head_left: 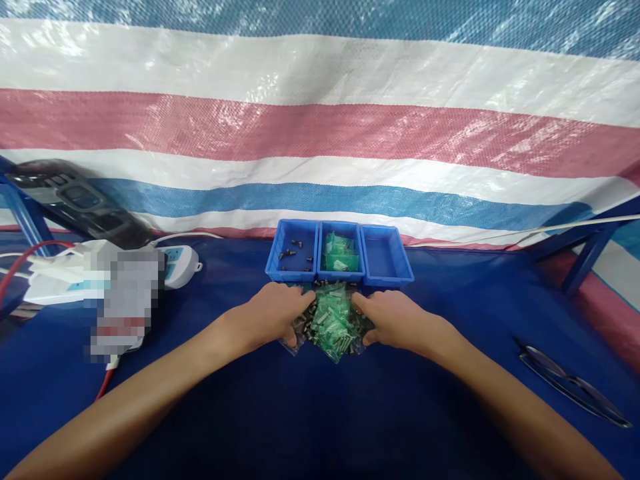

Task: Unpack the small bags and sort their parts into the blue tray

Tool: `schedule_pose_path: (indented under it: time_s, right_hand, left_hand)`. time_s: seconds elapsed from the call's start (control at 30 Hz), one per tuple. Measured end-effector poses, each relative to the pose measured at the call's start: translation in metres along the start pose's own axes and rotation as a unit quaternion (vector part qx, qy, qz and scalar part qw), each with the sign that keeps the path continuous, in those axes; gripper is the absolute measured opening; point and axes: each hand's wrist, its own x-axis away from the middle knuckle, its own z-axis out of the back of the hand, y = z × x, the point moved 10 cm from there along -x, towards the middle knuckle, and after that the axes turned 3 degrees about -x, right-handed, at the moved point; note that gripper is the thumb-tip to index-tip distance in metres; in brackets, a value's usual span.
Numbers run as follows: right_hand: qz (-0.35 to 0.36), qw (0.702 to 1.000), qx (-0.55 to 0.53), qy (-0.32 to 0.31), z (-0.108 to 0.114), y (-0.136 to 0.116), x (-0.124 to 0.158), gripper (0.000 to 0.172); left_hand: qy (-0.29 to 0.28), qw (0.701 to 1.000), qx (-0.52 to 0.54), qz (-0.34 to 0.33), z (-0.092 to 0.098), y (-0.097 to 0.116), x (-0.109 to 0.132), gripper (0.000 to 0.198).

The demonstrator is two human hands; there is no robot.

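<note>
A heap of small green plastic bags (332, 320) with dark screws in them lies on the blue cloth in front of three blue bins. My left hand (277, 313) rests on the heap's left side, fingers curled into the bags. On the right side sits my right hand (390, 319), its fingers bent over the bags too. The left bin (294, 257) holds several loose dark screws. More green bags fill the middle bin (341, 253). The right bin (384, 259) looks bare.
A white power strip (173, 263) with cables, a red wire (20, 263) and a dark device (75, 200) lie at the left. Folded glasses (570, 383) rest at the right. A striped tarp (320, 133) hangs behind the table.
</note>
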Motion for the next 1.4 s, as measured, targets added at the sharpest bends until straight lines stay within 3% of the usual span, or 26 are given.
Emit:
schedule_pose_path:
  time_s: [0.23, 0.47, 0.67, 0.8, 0.97, 1.17, 1.27, 1.4]
  right_hand:
    - [-0.011, 1.000, -0.002, 0.008, 0.001, -0.002, -0.004, 0.044]
    - [0.008, 1.000, -0.026, -0.003, 0.008, -0.006, 0.008, 0.040]
    - [0.043, 0.998, -0.020, -0.035, -0.005, -0.031, 0.011, 0.037]
    - [0.046, 0.998, -0.023, -0.022, -0.004, -0.043, 0.012, 0.034]
    - [0.044, 0.999, -0.023, -0.005, -0.002, -0.046, 0.010, 0.034]
    - [0.020, 0.999, -0.019, 0.026, 0.000, -0.037, -0.001, 0.035]
    - [0.022, 0.999, -0.021, 0.030, 0.002, -0.035, -0.001, 0.035]
    - [0.012, 0.998, -0.022, 0.057, 0.011, -0.031, 0.001, 0.040]
  left_hand:
    - [0.026, 0.999, -0.016, 0.027, -0.001, 0.004, -0.009, 0.052]
    - [0.030, 1.000, -0.009, 0.007, 0.005, 0.006, -0.002, 0.053]
    - [0.004, 0.999, -0.016, 0.038, 0.005, 0.011, 0.003, 0.074]
    - [-0.004, 0.998, -0.043, 0.056, 0.007, 0.021, 0.008, 0.081]
    - [-0.016, 0.997, -0.046, 0.067, 0.004, 0.034, 0.012, 0.072]
    - [0.011, 0.996, -0.053, 0.073, 0.009, 0.034, 0.012, 0.057]
    - [0.000, 0.998, -0.042, 0.047, 0.010, 0.038, 0.012, 0.053]
    - [-0.043, 0.998, -0.034, -0.012, -0.006, 0.053, 0.012, 0.039]
